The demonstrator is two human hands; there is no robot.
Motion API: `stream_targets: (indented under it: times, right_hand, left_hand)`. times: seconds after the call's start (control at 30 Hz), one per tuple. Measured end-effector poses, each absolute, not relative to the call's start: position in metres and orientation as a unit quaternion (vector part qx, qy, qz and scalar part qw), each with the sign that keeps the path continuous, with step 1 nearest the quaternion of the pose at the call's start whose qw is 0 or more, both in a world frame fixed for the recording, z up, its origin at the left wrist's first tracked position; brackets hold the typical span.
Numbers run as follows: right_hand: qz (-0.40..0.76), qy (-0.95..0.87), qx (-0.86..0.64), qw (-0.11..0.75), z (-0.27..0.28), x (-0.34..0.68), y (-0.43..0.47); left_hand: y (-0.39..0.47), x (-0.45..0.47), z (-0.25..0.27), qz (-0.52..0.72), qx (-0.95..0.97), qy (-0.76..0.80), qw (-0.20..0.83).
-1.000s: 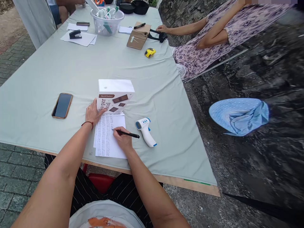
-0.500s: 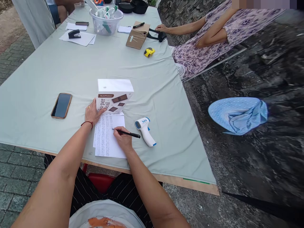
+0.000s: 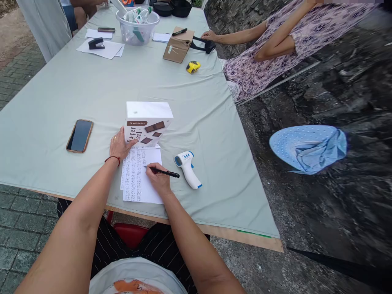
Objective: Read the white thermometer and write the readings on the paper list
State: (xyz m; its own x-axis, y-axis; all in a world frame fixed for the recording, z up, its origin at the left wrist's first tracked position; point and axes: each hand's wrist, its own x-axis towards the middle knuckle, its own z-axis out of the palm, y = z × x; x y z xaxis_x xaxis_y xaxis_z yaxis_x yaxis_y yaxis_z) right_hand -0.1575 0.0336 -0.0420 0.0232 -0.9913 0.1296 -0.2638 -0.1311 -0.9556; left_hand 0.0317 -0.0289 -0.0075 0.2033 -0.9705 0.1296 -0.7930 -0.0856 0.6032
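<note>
My right hand (image 3: pixel 158 178) is closed around a black pen (image 3: pixel 167 172), its tip at a sheet of paper (image 3: pixel 150 190) filled on the left with columns of small handwriting. The pen slants down to the left. My left hand (image 3: pixel 119 145), a red cord at its wrist, grips the lower left corner of a white NutriMotion box (image 3: pixel 149 111). Its thumb lies across the box's front, and its fingers run along the side. The box stands at the paper's top edge. Right of the paper lies a white and blue infrared thermometer (image 3: pixel 188 169).
A phone (image 3: pixel 79 136) lies to the left. Farther back are a yellow tape measure (image 3: pixel 193 67), a brown folder (image 3: pixel 178 49), a stapler (image 3: pixel 96 43) and a plastic basket (image 3: pixel 139 32) of bottles. Another person's hand (image 3: pixel 210 36) rests at the right edge. A blue hat (image 3: pixel 308 149) is beyond the table.
The pen's back end has shifted very slightly to the left in my right hand. My left hand stays on the box. The whole view has drifted a little.
</note>
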Motion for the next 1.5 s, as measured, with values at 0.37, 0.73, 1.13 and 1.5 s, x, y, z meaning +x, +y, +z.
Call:
stream_targets:
  times: [0.37,0.73,1.13,1.5]
  right_hand:
    - [-0.469,0.528,-0.588,0.394,-0.0439,-0.158,0.0338]
    - [-0.485,0.542,-0.552,0.408,-0.0454,-0.1583,0.0342]
    - [-0.458,0.541,-0.587,0.391,-0.0452,-0.159,0.0343]
    - [-0.457,0.538,-0.6,0.377,-0.0438,-0.1593,0.0336]
  left_hand:
    - [-0.0301,0.0327,-0.0104,-0.15,0.72,-0.612,0.29]
    - [-0.0302,0.0331,-0.0126,-0.148,0.719,-0.613,0.291]
    - [-0.0304,0.0326,-0.0112,-0.154,0.725,-0.61,0.281]
    - [-0.0306,0.0328,-0.0122,-0.151,0.722,-0.612,0.287]
